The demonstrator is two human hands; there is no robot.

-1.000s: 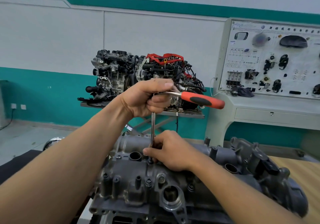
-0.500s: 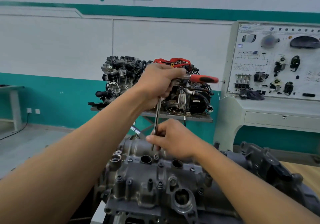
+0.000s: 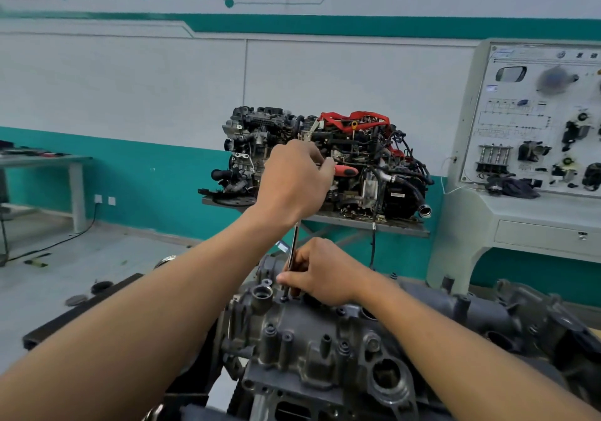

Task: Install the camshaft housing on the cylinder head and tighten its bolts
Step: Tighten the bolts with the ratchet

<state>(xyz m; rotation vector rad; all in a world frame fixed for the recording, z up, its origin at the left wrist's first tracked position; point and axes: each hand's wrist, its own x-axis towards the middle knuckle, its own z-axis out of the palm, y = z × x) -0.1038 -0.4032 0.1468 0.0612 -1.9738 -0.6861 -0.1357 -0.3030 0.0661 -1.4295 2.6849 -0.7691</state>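
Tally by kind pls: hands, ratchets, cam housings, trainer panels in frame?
Hands: 2, left hand and right hand
Ratchet: 1
Housing: 1
Panel: 1
Total: 5

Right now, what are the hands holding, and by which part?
One ratchet: left hand grips its head end; right hand pinches the extension shaft low down.

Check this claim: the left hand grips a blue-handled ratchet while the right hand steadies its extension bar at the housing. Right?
No: the head view shows the ratchet has a red handle, not blue. The left hand does grip it, and the right hand steadies its extension bar at the housing.
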